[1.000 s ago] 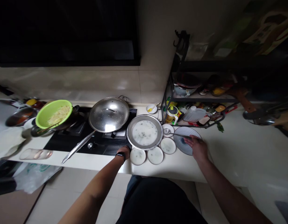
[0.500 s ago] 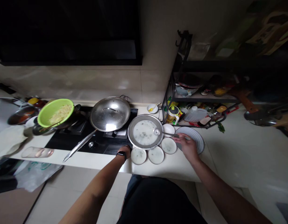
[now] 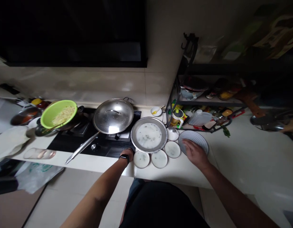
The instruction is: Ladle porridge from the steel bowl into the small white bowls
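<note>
A wide metal basin (image 3: 134,144) holds white liquid with dark green bits. Three small round dishes with similar liquid sit along its near side: the left dish (image 3: 141,159), the middle dish (image 3: 159,159) and the right dish (image 3: 172,149). The ladle's bowl (image 3: 172,129) is tipped over a fourth dish (image 3: 174,136) right of the basin. My right hand (image 3: 195,154) is closed around the ladle's handle, which is mostly hidden, above a striped plate (image 3: 203,142). My left hand (image 3: 130,154), below a watch, is by the basin's lower left edge, its fingers hidden.
A lidded pan (image 3: 113,117) rests on the black stove (image 3: 103,147), its handle reaching over the front edge. Further left are a green bowl of shreds (image 3: 47,118) and a glass lying on its side (image 3: 39,154). A rack of bottles (image 3: 208,101) stands behind the plate.
My right hand has moved slightly right and turned, carrying the ladle from above the basin to the dish on its right. My left hand stays by the basin.
</note>
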A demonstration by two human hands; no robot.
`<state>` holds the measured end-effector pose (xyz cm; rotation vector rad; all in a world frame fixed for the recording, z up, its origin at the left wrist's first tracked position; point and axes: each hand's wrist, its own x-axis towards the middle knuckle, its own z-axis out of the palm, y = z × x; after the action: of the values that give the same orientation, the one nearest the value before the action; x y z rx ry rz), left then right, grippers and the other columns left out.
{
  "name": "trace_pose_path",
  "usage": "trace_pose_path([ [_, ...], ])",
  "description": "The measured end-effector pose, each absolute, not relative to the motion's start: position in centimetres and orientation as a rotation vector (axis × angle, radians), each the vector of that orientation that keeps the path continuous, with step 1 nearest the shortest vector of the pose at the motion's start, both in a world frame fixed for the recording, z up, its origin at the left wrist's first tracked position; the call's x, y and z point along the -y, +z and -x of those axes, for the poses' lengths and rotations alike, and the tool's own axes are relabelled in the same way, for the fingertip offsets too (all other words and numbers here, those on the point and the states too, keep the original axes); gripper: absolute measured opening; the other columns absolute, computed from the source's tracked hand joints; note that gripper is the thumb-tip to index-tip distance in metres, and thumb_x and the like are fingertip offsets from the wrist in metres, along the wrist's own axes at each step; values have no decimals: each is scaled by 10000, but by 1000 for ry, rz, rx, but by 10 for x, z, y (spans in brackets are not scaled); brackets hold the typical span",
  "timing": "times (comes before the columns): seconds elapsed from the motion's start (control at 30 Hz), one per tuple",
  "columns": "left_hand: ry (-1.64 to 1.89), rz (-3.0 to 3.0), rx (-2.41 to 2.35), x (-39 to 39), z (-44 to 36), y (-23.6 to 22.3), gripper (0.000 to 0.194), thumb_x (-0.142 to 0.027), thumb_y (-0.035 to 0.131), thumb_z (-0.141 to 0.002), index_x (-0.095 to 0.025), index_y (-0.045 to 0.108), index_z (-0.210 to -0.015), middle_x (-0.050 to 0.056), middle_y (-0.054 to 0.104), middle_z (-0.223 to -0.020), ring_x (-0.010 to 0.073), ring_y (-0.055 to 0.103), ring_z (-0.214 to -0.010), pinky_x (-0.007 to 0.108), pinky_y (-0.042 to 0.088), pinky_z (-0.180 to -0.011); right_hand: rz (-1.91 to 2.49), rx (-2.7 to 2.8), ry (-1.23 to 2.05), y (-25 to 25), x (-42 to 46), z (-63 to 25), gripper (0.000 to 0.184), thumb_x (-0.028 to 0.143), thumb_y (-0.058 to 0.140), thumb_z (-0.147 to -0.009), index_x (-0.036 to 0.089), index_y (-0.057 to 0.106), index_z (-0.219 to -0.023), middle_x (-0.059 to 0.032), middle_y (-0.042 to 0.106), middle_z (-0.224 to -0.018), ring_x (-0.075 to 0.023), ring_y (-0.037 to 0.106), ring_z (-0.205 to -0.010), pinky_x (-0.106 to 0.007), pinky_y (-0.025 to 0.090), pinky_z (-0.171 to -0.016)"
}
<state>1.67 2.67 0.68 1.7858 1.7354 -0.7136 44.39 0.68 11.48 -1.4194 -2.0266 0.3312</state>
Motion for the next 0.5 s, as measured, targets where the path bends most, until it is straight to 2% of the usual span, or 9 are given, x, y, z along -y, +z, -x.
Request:
trace_pose_path([
  [0.23,-686,-1772,-1766,-25,-15,3,393,-190,623,-928,-108,732,-1297,225,747,-1331,312,727,-1254,369,575,-1063,1459,2010,588,94,-35,-460,281,304,557,-918,247,813,-1019,-125,822,-1177,-338,775,-1127,-527,618,-1021],
  [0.33,-666,-1739,-1786,-26,-14,2,410,-206,644,-916,-106,726,-1305,239,741,-1337,331,728,-1250,388,584,-1047,1599,1634,715,90,-29,-456,229,401,645,-910,243,801,-967,-132,838,-1027,-359,794,-1044,-514,627,-979],
  [0.43,-668,-1714,-1794,-26,-13,-1,405,-211,645,-922,-86,725,-1299,259,737,-1335,352,725,-1254,404,590,-1029,1664,1129,849,86,-27,-453,339,555,715,-878,222,761,-926,-113,815,-797,-348,821,-834,-501,667,-841],
  [0.5,-664,-1717,-1788,-27,-12,-4,397,-217,649,-921,-85,729,-1287,257,745,-1319,351,729,-1247,403,589,-1024,1639,893,893,84,-30,-452,435,644,750,-821,215,717,-883,-96,796,-729,-339,819,-736,-516,684,-763],
])
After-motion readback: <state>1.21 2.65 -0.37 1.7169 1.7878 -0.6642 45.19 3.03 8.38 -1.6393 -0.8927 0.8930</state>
